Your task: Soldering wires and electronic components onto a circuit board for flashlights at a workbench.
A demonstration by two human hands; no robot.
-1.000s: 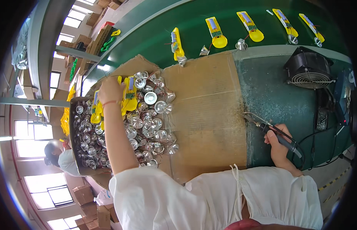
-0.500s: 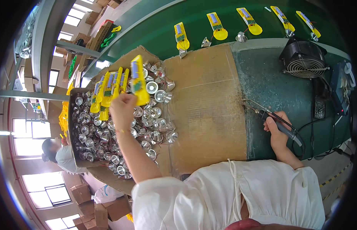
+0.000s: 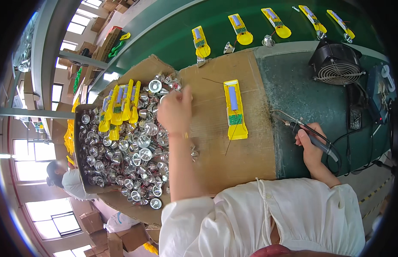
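Left hand (image 3: 175, 112) hovers over the edge of the pile of shiny silver reflector cups (image 3: 130, 145), fingers curled loosely inward; cannot tell if it has a cup pinched in them, back of hand faces up. Cups fill a shallow cardboard box (image 3: 81, 171) at the person's left and spill onto the brown cardboard sheet (image 3: 250, 150) covering the tabletop; one stray cup (image 3: 194, 153) lies just beside the left forearm. Several yellow flashlight half-shells (image 3: 120, 107) with blue battery and circuit board rest on top of the cups at the far side of the box. One more yellow half-shell (image 3: 234, 109) lies flat on the cardboard sheet, between the two hands, thin wires trailing from both ends. Right hand (image 3: 311, 145) is closed around the handle of a soldering iron (image 3: 308, 133), tip pointing left toward the half-shell but apart from it, hand resting on the green tabletop (image 3: 293, 94). Black cable runs from the iron off to the right. Small black fan (image 3: 336, 64) stands at the far right of the tabletop. Beyond, a green conveyor belt (image 3: 186, 21) carries a row of yellow half-shells (image 3: 239, 30) spaced apart. Another person (image 3: 64, 180) sits at lower left.
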